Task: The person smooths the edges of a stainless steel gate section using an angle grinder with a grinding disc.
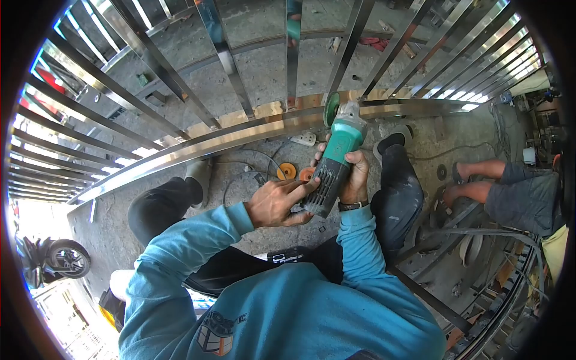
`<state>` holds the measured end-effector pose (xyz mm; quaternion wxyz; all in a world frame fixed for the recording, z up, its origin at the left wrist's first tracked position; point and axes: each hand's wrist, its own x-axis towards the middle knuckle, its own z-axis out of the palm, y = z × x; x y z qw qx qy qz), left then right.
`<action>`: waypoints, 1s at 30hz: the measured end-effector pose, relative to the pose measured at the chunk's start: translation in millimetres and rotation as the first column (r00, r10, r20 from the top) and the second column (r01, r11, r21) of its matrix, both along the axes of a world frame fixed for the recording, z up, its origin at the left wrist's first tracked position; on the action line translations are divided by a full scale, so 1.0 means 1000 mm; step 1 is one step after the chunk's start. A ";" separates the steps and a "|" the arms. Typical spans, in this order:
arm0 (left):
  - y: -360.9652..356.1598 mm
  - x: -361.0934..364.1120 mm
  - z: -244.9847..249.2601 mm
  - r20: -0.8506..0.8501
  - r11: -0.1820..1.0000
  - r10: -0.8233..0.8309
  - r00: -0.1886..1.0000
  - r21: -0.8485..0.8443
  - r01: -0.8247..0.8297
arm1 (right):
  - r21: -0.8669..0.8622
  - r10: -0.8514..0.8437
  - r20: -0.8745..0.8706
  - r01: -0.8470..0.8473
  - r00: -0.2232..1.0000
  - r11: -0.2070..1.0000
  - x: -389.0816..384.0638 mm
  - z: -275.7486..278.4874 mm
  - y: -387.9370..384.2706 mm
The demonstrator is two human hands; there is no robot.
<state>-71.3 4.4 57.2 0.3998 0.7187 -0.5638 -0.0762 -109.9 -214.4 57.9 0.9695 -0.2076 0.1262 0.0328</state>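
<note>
An angle grinder (347,137) with a teal body, black ribbed rear and grey metal head lies tilted across my hands. Its green disc (331,109) stands on edge right at the curved, shiny rail (264,127) of a metal railing. My right hand (355,174) wraps the body from below, thumb on the near side and fingertips showing on the far side. At the rear end, my left hand (277,201) has its index finger along the black housing and its thumb close to the end. A dark watch band (354,206) circles my right wrist.
Upright polished bars (292,54) rise from the rail. On the concrete floor lie orange discs (287,171), a white power strip (304,139) and loose cables. Another person's legs (480,171) are at the right, near metal tubing (444,240). A motorcycle wheel (68,258) shows at left.
</note>
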 end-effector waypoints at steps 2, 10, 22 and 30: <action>0.002 0.002 -0.002 0.035 1.000 -0.012 0.999 0.020 0.011 | -0.030 -0.026 -0.012 0.026 1.000 0.999 -0.001 -0.005 0.001; 0.000 0.002 0.006 0.063 0.999 0.030 0.998 0.013 -0.031 | 0.140 -0.040 -0.062 0.048 0.997 0.989 -0.002 -0.026 0.011; 0.005 0.008 0.004 0.118 0.995 -0.022 0.993 0.094 0.011 | -0.017 -0.029 -0.092 0.027 0.995 0.999 0.003 -0.020 0.016; 0.012 0.058 0.019 -0.001 0.994 -0.077 0.997 0.074 0.077 | -0.044 -0.046 -0.147 0.040 0.988 0.998 -0.001 -0.018 0.011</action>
